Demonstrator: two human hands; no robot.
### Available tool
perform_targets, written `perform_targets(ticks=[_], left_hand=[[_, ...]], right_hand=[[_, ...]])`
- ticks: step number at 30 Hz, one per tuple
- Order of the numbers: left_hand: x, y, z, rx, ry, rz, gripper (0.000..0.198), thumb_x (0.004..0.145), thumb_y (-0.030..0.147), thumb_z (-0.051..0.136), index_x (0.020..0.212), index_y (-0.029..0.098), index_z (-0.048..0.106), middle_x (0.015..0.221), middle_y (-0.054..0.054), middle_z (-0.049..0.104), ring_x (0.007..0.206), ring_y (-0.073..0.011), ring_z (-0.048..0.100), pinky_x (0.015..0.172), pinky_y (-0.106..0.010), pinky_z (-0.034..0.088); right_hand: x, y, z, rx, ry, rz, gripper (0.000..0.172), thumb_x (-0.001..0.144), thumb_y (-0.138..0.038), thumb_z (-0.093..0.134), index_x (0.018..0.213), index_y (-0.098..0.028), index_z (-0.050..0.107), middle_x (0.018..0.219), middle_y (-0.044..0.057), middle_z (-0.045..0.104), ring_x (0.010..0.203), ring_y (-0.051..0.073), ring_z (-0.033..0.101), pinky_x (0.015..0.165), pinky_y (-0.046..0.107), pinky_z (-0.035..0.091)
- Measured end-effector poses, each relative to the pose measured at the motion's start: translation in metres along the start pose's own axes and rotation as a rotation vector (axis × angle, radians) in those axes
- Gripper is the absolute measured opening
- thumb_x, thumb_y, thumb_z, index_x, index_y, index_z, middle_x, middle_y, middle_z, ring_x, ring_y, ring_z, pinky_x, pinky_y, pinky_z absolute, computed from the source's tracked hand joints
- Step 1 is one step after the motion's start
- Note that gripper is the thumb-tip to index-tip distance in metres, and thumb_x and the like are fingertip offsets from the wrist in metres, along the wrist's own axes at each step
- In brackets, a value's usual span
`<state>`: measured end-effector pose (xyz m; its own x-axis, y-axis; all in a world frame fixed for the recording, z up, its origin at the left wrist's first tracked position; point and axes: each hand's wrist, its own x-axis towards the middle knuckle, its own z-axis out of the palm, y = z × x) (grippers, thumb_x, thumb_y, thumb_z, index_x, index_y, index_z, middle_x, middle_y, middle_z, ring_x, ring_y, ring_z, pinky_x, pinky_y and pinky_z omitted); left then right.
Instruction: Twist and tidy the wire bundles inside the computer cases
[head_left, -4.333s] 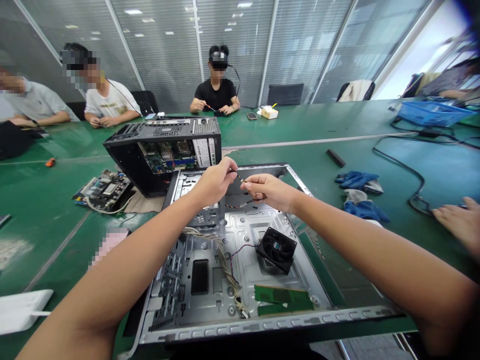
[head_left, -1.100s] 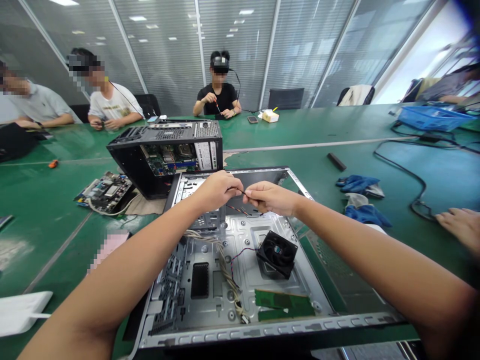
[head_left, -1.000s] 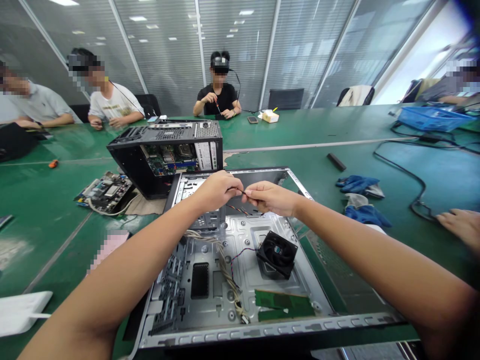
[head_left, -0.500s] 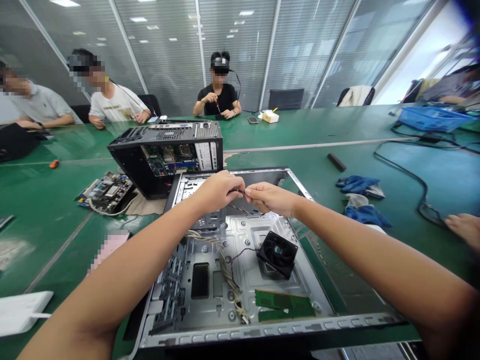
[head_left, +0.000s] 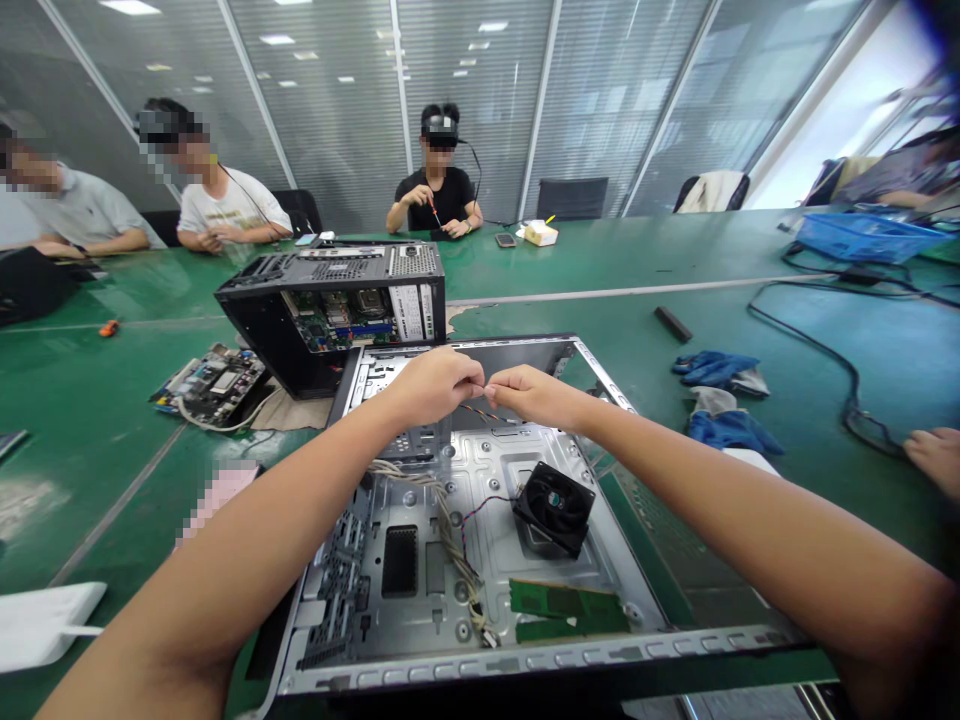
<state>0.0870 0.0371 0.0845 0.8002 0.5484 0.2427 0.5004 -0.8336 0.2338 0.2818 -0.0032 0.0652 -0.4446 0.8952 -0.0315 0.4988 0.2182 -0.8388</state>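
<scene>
Over the far part of an open computer case [head_left: 480,662], my left hand [head_left: 442,385] and my right hand [head_left: 529,390] meet fingertip to fingertip. Both are closed in a pinch, and whatever lies between the fingers is too small or hidden to name. Just beneath them a thin twisted wire [head_left: 487,414] in orange and dark strands crosses the case. Inside the case lie a black cooling fan [head_left: 555,508], two green memory modules [head_left: 566,602] and a bundle of beige cables [head_left: 448,520].
Behind the case, to the left, stands a second computer tower [head_left: 330,270], with a motherboard [head_left: 217,385] beside it. Blue gloves [head_left: 724,400], a dark bar [head_left: 673,324] and a black cable [head_left: 817,345] lie to the right. Several co-workers sit around the table.
My hands have shifted slightly, with the right hand a little to the left and its fingers more tucked in. The case and the parts in it stay put.
</scene>
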Motion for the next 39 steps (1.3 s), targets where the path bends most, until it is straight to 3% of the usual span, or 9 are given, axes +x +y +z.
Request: perform_targets(ticks=[5,13,19,27,39], left_hand=[[0.0004,-0.0006,-0.0013,-0.121,-0.015,-0.083,0.013,0.084,0.024,0.057,0.080,0.019,0.069,0.069,0.001,0.066,0.063,-0.0114,0.055,0.060,-0.024,0.036],[-0.0006,0.0004,-0.0013,-0.075,0.040,-0.033,0.009,0.083,0.020,0.057,0.078,0.018,0.065,0.069,0.000,0.063,0.068,-0.0136,0.055,0.065,-0.026,0.038],[-0.0012,0.0001,-0.0007,-0.025,0.103,0.003,0.009,0.079,0.021,0.064,0.087,0.019,0.062,0.080,-0.002,0.064,0.078,-0.0169,0.055,0.070,-0.028,0.040],[-0.0019,0.0007,-0.0013,0.054,0.145,0.038,0.005,0.085,0.021,0.057,0.083,0.019,0.062,0.080,-0.003,0.063,0.081,-0.0182,0.054,0.072,-0.029,0.040],[-0.0002,0.0030,-0.0029,0.178,0.135,0.034,0.013,0.087,0.027,0.057,0.082,0.020,0.067,0.078,-0.003,0.067,0.081,-0.0192,0.054,0.074,-0.031,0.041]], right_hand=[[0.0011,0.0011,0.0001,-0.024,0.024,-0.013,0.027,0.089,-0.031,0.047,0.073,-0.014,0.060,0.049,-0.006,0.034,0.044,0.007,0.028,0.045,0.023,0.024],[0.0009,0.0038,0.0021,0.176,0.023,0.042,0.027,0.091,-0.030,0.046,0.069,-0.016,0.053,0.050,-0.006,0.032,0.041,0.006,0.026,0.041,0.022,0.020],[0.0003,0.0040,0.0016,0.308,0.025,0.070,0.027,0.091,-0.033,0.048,0.069,-0.017,0.050,0.046,-0.009,0.028,0.038,0.006,0.021,0.040,0.022,0.017],[-0.0001,0.0048,0.0013,0.458,-0.035,0.091,0.029,0.091,-0.036,0.048,0.069,-0.018,0.048,0.044,-0.010,0.027,0.037,0.006,0.019,0.040,0.021,0.017],[-0.0017,0.0016,0.0018,0.314,0.027,0.080,0.026,0.089,-0.034,0.049,0.068,-0.018,0.048,0.046,-0.009,0.028,0.039,0.006,0.022,0.041,0.022,0.018]])
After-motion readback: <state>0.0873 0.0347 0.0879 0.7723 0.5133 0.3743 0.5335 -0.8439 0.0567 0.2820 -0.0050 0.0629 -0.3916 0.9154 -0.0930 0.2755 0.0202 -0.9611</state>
